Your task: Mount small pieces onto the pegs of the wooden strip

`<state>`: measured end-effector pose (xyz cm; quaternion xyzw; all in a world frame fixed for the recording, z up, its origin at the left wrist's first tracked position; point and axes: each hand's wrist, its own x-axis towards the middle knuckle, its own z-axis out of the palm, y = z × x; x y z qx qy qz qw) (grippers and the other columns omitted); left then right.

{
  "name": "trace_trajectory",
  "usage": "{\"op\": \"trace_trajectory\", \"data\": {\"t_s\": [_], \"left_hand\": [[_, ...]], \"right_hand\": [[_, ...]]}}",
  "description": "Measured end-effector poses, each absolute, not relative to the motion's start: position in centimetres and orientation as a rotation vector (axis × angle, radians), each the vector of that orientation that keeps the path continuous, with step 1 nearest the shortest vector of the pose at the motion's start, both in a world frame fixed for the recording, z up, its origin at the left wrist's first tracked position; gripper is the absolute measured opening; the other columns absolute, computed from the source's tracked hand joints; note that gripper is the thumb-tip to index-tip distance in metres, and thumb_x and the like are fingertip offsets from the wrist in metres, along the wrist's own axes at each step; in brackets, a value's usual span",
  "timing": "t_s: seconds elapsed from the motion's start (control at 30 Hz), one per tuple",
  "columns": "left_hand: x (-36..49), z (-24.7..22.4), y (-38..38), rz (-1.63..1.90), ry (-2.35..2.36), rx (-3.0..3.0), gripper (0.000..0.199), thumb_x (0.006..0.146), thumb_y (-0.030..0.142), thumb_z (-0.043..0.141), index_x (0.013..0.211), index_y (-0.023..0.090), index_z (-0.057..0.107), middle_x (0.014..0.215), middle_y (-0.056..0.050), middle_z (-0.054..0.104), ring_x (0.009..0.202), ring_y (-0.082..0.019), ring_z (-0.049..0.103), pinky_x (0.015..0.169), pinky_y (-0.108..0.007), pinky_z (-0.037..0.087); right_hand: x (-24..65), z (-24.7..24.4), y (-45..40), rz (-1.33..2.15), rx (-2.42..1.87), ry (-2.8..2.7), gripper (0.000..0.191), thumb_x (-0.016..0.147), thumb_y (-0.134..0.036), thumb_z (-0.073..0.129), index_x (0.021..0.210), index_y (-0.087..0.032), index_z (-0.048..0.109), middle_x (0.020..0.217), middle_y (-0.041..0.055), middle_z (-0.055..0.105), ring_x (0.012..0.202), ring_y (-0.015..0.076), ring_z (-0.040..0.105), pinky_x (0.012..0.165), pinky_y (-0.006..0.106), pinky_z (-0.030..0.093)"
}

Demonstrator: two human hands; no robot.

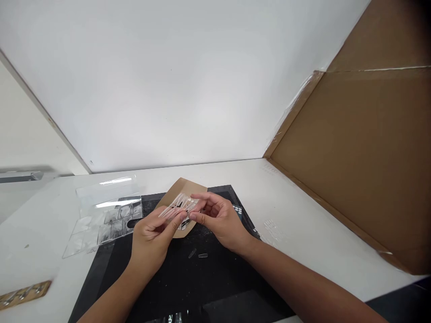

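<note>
Pinching a clear packet [179, 204] over the black mat [202, 287], left hand [151, 231] and right hand [226, 223] obscure its contents. Brown paper [183, 185] on the mat is partly hidden.

Both hands raised over the far half of the black mat [188, 287], close together, thumb tips nearly meeting. Left hand [151, 231] left of mat centre: thumb against fingers, pinching. Right hand [218, 220] right of mat centre: thumb in, index reaching toward left hand, other fingers curled. Left forearm [116, 285] angles in over mat's near-left part. Right forearm [296, 273] crosses mat's right edge, wrist about straight.
</note>
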<state>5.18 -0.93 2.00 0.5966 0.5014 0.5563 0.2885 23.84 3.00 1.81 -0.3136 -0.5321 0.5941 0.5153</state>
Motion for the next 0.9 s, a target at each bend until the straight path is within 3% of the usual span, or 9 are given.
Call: {"op": "trace_trajectory", "data": {"t_s": [0.1, 0.2, 0.37, 0.47, 0.63, 0.8, 0.9], "left_hand": [[5.0, 2.1, -0.9, 1.502, 1.431, 1.448, 0.023, 0.082, 0.046, 0.085, 0.093, 0.026, 0.089, 0.085, -0.004, 0.08, 0.076, -0.019, 0.075, 0.065, -0.027, 0.061], [4.7, 2.1, -0.7, 1.483, 1.48, 1.395, 0.029, 0.079, 0.05, 0.085, 0.093, 0.025, 0.089, 0.086, -0.005, 0.081, 0.08, -0.021, 0.076, 0.065, -0.027, 0.061], [4.8, 2.0, -0.5, 1.414, 1.512, 1.372, 0.036, 0.078, 0.053, 0.085, 0.098, 0.023, 0.089, 0.083, -0.005, 0.08, 0.059, -0.013, 0.062, 0.053, -0.023, 0.053], [4.8, 1.8, -0.5, 1.369, 1.473, 1.36, 0.039, 0.079, 0.054, 0.085, 0.1, 0.021, 0.087, 0.086, -0.005, 0.079, 0.052, -0.008, 0.051, 0.047, -0.02, 0.046], [4.8, 1.9, -0.5, 1.323, 1.412, 1.365, 0.04, 0.081, 0.055, 0.084, 0.096, 0.017, 0.084, 0.087, -0.006, 0.077, 0.05, -0.006, 0.048, 0.044, -0.018, 0.044], [5.0, 2.0, -0.4, 1.307, 1.415, 1.394, 0.038, 0.082, 0.054, 0.083, 0.092, 0.016, 0.082, 0.085, -0.006, 0.076, 0.05, -0.007, 0.048, 0.041, -0.018, 0.043], [5.0, 1.8, -0.4, 1.296, 1.394, 1.436, 0.035, 0.083, 0.051, 0.083, 0.091, 0.017, 0.083, 0.083, -0.005, 0.076, 0.051, -0.007, 0.048, 0.043, -0.018, 0.043]], "right_hand": [[23.8, 1.7, 3.0, 1.446, -0.789, -1.288, 0.03, 0.074, -0.035, 0.094, 0.097, -0.02, 0.081, 0.079, 0.0002, 0.077, 0.066, 0.0124, 0.069, 0.065, 0.026, 0.06], [24.3, 2.2, 3.1, 1.422, -0.87, -1.361, 0.028, 0.077, -0.038, 0.091, 0.095, -0.019, 0.082, 0.078, 0.0021, 0.077, 0.056, 0.0102, 0.061, 0.048, 0.021, 0.049], [26.7, 3.1, 4.8, 1.169, -1.015, -1.572, 0.023, 0.084, -0.038, 0.083, 0.099, -0.02, 0.081, 0.089, 0.0049, 0.079, 0.077, 0.0164, 0.071, 0.061, 0.025, 0.055], [28.1, 2.8, 6.0, 1.009, -1.165, -1.778, 0.016, 0.089, -0.026, 0.072, 0.103, -0.022, 0.08, 0.099, 0.004, 0.08, 0.087, 0.0178, 0.073, 0.076, 0.029, 0.058], [28.8, 2.2, 6.6, 0.801, -1.357, -1.92, 0.016, 0.072, -0.008, 0.069, 0.079, -0.021, 0.076, 0.089, 0.0024, 0.08, 0.081, 0.0191, 0.071, 0.074, 0.03, 0.055], [28.9, 3.3, 6.1, 0.678, -1.307, -1.896, 0.019, 0.078, -0.016, 0.073, 0.094, -0.023, 0.078, 0.103, 0.0029, 0.08, 0.098, 0.022, 0.071, 0.088, 0.034, 0.056], [28.6, 3.9, 5.6, 0.77, -1.147, -1.825, 0.019, 0.09, -0.031, 0.073, 0.107, -0.023, 0.077, 0.111, 0.0062, 0.078, 0.095, 0.0208, 0.071, 0.073, 0.029, 0.056]]}}
